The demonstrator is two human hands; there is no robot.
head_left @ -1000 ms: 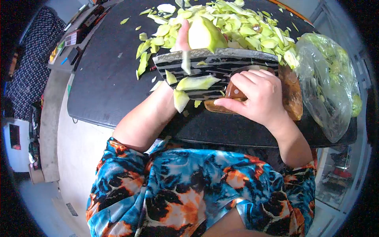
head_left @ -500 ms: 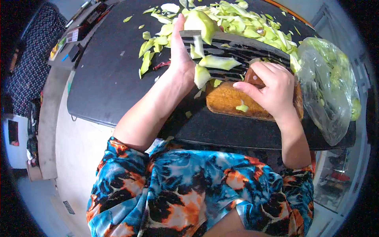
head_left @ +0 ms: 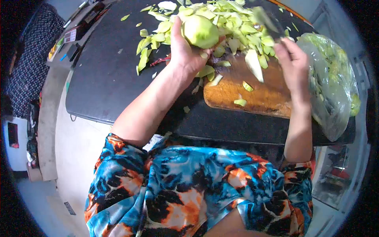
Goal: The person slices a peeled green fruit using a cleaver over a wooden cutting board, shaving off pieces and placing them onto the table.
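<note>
My left hand [head_left: 184, 55] is wrapped round a pale green, round fruit or vegetable [head_left: 202, 31], whose cut face looks up; its exact kind I cannot tell. My right hand [head_left: 293, 65] grips a cleaver [head_left: 268, 23], raised at the right of the pile and smeared by motion. Under and between the hands lies a wooden cutting board [head_left: 244, 98], with a few cut pieces on it, among them a long pale slice [head_left: 254, 65]. Many thin green slices [head_left: 237, 15] are heaped at the board's far side.
A clear plastic bag [head_left: 333, 85] of green pieces rests at the table's right. The black table [head_left: 102, 79] has stray slices on it. A dark red strip [head_left: 159, 61] lies left of my left wrist. Beyond the left edge is a shelf with small items [head_left: 71, 36].
My right hand has swung the cleaver up and away to the right, uncovering the board. The green fruit in my left hand now shows fully, and a long slice lies on the board.
</note>
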